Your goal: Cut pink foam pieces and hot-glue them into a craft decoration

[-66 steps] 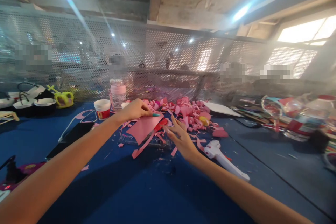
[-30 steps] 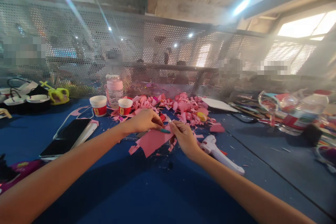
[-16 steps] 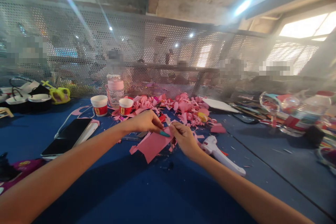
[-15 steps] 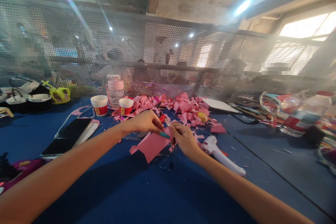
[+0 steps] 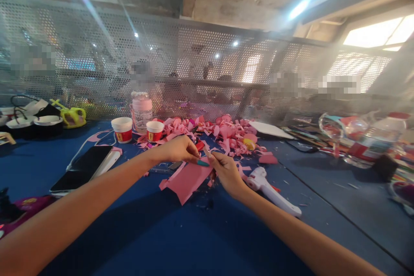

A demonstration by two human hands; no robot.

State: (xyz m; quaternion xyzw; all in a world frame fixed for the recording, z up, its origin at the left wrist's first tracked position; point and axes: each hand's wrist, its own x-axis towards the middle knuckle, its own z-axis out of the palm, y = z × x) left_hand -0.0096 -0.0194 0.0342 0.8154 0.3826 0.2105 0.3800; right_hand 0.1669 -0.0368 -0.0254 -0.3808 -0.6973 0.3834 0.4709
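A pink sheet (image 5: 189,179) with notched edges hangs tilted over the table, its upper right end pinched in my right hand (image 5: 228,174). A narrow pale strip (image 5: 207,151) sticks up by my right thumb. My left hand (image 5: 181,148) is closed, fingers pointing down at the sheet's top edge. At its fingertips is a slim teal pointed piece (image 5: 203,163), lying against the sheet close to my right thumb. I cannot make out exactly what the teal piece is. Behind both hands spreads a heap of pink scraps (image 5: 226,131).
Paper cups (image 5: 123,131) and a pink-lided bottle (image 5: 142,112) stand left of the heap. A black phone (image 5: 87,164) lies left. Right of my hands is a white glue gun-like tool (image 5: 274,194). A plastic bottle (image 5: 375,142) stands far right; a perforated screen (image 5: 210,60) closes the back.
The teal piece has shifted slightly up and turned flatter against the sheet. The sheet's lower corner has dipped a little. Both hands otherwise keep nearly the same place.
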